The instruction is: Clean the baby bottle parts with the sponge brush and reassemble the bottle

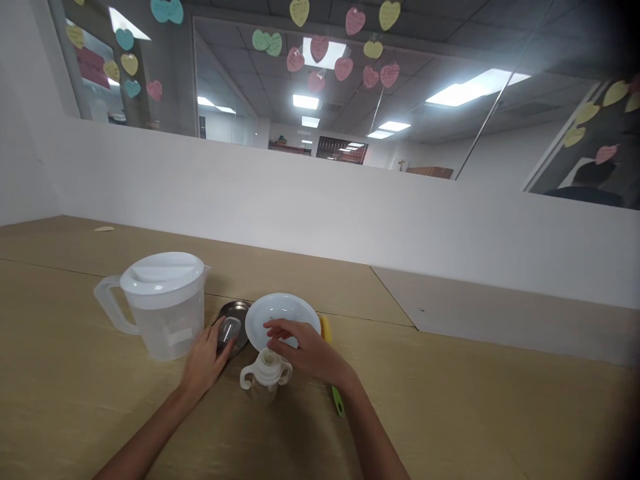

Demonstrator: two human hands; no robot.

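Observation:
My left hand [206,360] is wrapped round a small clear cap [230,330] over a round metal dish [242,312]. To its left stands a translucent pitcher [173,327] with a white lid and handle. My right hand [305,350] hovers over the front of a white bowl [280,305], fingers bent and apart, with nothing seen between them. Just below its fingertips is a two-handled baby bottle [267,375], upright, its top uncovered. Behind my right hand, a yellow item [326,329] and a green handle [338,402] show in part.
The brown-covered table [450,400] meets a white wall [300,207] at the back. A small flat beige piece [104,229] lies at the far left. Heart-shaped notes cover the window above, and a person's head [594,173] shows at the right.

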